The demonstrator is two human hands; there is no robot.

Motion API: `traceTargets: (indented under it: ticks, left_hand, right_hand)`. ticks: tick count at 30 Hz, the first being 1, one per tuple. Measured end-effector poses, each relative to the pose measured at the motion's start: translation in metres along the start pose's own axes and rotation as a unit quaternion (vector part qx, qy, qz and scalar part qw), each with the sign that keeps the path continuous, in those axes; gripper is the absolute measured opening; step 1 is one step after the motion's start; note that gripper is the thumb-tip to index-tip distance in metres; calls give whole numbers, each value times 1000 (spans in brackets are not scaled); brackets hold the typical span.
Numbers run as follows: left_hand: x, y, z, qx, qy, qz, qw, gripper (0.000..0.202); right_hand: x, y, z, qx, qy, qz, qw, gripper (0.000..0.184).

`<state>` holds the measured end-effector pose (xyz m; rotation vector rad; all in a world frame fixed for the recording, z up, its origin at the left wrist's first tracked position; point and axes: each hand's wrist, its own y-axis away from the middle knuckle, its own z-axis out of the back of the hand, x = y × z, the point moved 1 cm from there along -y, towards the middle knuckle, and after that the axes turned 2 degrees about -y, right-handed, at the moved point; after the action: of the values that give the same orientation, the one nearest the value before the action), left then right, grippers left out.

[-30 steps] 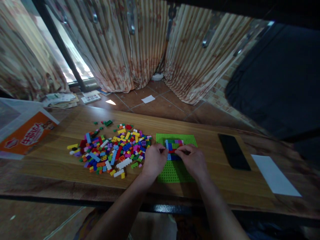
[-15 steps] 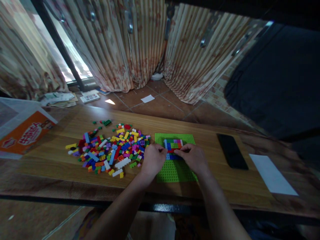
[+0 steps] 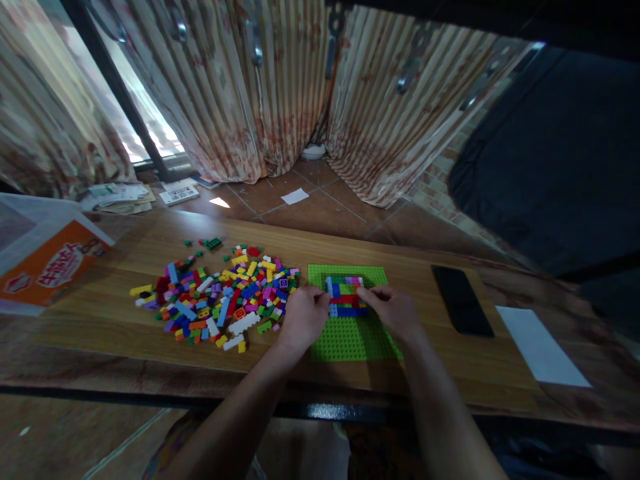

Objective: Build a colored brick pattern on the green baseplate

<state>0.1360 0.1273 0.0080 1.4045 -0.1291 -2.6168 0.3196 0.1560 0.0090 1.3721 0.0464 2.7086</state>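
Observation:
A bright green baseplate [image 3: 350, 340] lies on the wooden table [image 3: 425, 360]. On it stands a small block of joined bricks [image 3: 345, 297] in blue, red, green, white and pink. My left hand [image 3: 303, 317] rests at the plate's left edge, fingers curled, its fingertips by the block's left side. My right hand [image 3: 395, 310] sits on the plate's right part, thumb and fingers pinched against the block's right edge. What, if anything, either hand pinches is hidden. A loose pile of coloured bricks [image 3: 220, 297] spreads to the left of my left hand.
A black phone [image 3: 461, 300] lies right of the plate, and a white sheet [image 3: 540, 347] beyond it. An orange and white bag [image 3: 45, 260] sits at the table's far left. Curtains, papers and a tiled floor lie behind the table.
My right hand has slid right, off the middle of the brick block, so the red and blue rows now show. My left hand has barely shifted.

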Motion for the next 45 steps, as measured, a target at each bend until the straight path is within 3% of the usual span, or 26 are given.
traceTargets:
  ticks: [4,11,20,24,28,32,39,42,45]
  left_hand:
    - [2,0,1,10,13,-3,1000,29]
    - [-2,3,6,31,20,-38,999,29]
    - [4,3,8,56,21,-94,994,32]
    - [2,10,14,61,17,-110,992,34]
    - [2,19,29,4,14,-127,992,32]
    - [11,19,58,-51,9,-130,990,29]
    - [46,11,119,-143,-136,-42,979,31]
    - [53,9,123,-137,-205,-70,967,32]
    - [51,6,113,-126,-272,-137,944,35]
  right_hand:
    - [-13,-5,8,-75,10,-4,997,40]
    - [-13,2,-1,12,77,8,997,39]
    - [-20,2,-4,-9,103,45,994,42]
    - [-22,0,-4,2,148,31,989,44]
    - [-18,-4,1,-33,226,24,973,46]
    - [-12,-5,3,-75,249,9,965,45]
    - [11,1,-11,-112,178,25,977,46]
    - [20,3,-19,-113,139,37,983,47]
    - [25,4,-25,-110,113,40,987,46]
